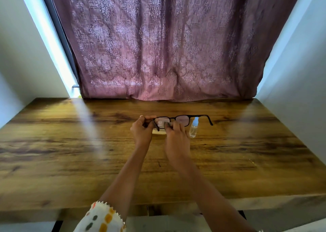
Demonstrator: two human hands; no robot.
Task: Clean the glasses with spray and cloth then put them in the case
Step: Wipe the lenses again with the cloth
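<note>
Patterned sleeve (pixel 101 217) at lower left; above the wooden table (pixel 70 161), at frame centre, black-framed glasses (pixel 183 119) are gripped at one temple by the left hand (pixel 142 130); a cloth (pixel 167 124) is pinched against the lens by the right hand (pixel 176 136); spray bottle (pixel 194 128) just behind.

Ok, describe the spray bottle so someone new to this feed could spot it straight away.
Start at the wooden table before the mauve curtain. Near its middle, both hands hold black-framed glasses. The spray bottle stands just right of the right hand, beneath the frame: small, clear, with a pale cap, the only see-through container there.
</note>
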